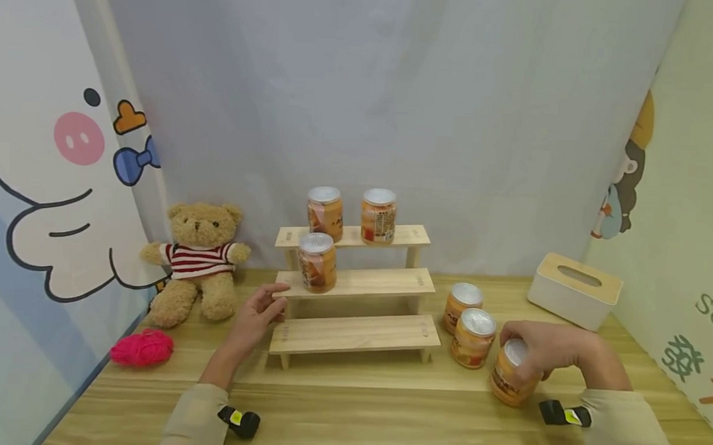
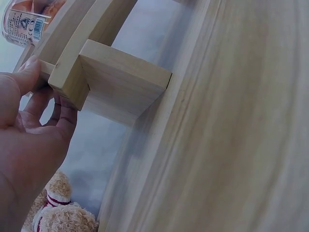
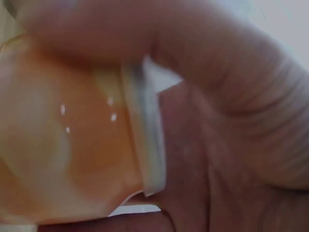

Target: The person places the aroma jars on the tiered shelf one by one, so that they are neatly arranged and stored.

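Note:
My left hand is at the left end of a three-step wooden display shelf. In the left wrist view its thumb lies on a step's end and its fingers curl beneath. On the right, my right hand grips a fruit can with a silver lid, thumb and fingers around its sides; the orange contents show close up in the right wrist view. Two similar cans, one behind and one in front, stand left of that hand. Two more cans stand on the top step, and one can on the middle step.
A teddy bear in a striped shirt sits left of the shelf, with a pink yarn bundle before it. At the back right stands a white tissue box with a wooden top. A grey curtain hangs behind the table.

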Demonstrator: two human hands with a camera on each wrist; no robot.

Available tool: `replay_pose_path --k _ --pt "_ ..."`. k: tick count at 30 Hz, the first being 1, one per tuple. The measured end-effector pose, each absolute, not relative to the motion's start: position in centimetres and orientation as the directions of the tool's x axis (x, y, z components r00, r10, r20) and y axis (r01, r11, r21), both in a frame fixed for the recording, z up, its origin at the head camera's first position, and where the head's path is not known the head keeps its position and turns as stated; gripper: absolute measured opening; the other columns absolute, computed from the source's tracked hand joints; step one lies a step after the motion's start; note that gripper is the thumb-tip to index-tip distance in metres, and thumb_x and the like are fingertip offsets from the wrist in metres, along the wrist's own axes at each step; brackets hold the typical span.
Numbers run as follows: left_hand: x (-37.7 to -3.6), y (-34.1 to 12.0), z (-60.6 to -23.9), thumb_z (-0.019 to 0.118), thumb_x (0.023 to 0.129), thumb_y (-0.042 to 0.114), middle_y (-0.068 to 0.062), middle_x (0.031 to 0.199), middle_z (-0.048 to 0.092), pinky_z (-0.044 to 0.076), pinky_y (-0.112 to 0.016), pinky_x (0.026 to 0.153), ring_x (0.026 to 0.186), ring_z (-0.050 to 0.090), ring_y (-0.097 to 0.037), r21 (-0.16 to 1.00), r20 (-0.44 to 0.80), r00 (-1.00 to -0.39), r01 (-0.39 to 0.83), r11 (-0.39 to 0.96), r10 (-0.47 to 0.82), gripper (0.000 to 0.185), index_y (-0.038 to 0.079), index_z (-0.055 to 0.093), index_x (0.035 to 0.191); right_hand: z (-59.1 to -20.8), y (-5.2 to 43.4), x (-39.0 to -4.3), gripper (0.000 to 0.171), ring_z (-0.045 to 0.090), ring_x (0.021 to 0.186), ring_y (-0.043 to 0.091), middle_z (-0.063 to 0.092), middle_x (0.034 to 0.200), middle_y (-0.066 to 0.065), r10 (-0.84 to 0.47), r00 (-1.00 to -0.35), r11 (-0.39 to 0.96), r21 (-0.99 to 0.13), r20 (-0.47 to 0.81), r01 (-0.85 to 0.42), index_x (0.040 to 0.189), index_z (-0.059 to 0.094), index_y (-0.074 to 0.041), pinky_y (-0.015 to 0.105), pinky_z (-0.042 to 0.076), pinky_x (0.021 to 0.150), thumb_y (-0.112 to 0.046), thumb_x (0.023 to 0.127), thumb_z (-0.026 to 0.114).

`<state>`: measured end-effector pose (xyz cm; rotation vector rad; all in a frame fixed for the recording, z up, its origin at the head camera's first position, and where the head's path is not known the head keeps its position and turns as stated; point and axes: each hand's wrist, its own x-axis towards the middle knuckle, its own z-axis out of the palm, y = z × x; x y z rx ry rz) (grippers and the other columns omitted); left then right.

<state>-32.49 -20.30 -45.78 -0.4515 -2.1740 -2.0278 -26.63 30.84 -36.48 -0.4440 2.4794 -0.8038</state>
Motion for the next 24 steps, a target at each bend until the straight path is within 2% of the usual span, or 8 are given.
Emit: replay_pose_path --k 6,11,16,19,24 --pt "-32.5 -20.3 -45.7 0.058 0.104 0.016 -0.008 0.096 0.059 0.054 -0.028 0.079 0.088 0.06 -0.017 0.952 0.293 -0.949 0.301 0.061 0.12 0.038 -0.002 0.053 0.136 -36.4 30.9 -26.7 0.054 0.051 0.069 0.022 0.052 0.09 0.01 -0.355 -0.874 0.843 -0.517 -0.331 -0.146 0.108 0.053 -0.003 0.033 0.043 0.054 -0.002 0.061 0.08" --pt "-32.4 -20.4 -45.9 0.057 0.104 0.017 -0.015 0.102 0.058 0.054 -0.028 0.08 0.09 0.059 -0.018 0.958 0.271 -0.954 0.281 0.066 0.127 0.037 0.0 0.053 0.137 -36.0 31.5 -26.7 0.055 0.052 0.068 0.02 0.054 0.089 0.008 -0.339 -0.892 0.885 -0.423 -0.3 -0.194 0.111 0.056 -0.003 0.033 0.045 0.054 -0.006 0.061 0.08" --pt "-32.5 -20.5 -45.7 0.057 0.104 0.019 -0.019 0.103 0.057 0.054 -0.03 0.08 0.091 0.059 -0.022 0.956 0.272 -0.952 0.284 0.072 0.14 0.039 0.002 0.052 0.139 -34.1 32.0 -24.9 0.063 0.053 0.078 0.019 0.057 0.094 0.005 -0.408 -0.908 0.859 -0.379 -0.099 -0.345 0.111 0.055 -0.001 0.032 0.047 0.063 -0.018 0.059 0.084" --pt "-32.5 -20.5 -45.5 0.057 0.104 0.019 -0.019 0.103 0.057 0.054 -0.031 0.081 0.092 0.059 -0.024 0.954 0.279 -0.949 0.291 0.07 0.145 0.039 0.002 0.052 0.139 -32.5 31.7 -23.5 0.066 0.053 0.077 0.016 0.057 0.095 0.003 -0.45 -0.893 0.816 -0.395 0.024 -0.422 0.114 0.052 -0.005 0.029 0.047 0.062 -0.021 0.061 0.089" --pt "-32.5 -20.5 -45.8 0.056 0.104 0.018 -0.024 0.106 0.056 0.054 -0.03 0.082 0.093 0.059 -0.022 0.955 0.277 -0.951 0.288 0.069 0.138 0.038 0.001 0.052 0.138 -31.1 29.9 -22.6 0.061 0.056 0.077 0.009 0.06 0.098 -0.001 -0.571 -0.793 0.663 -0.451 0.213 -0.598 0.121 0.055 -0.017 0.027 0.049 0.06 -0.023 0.072 0.09"
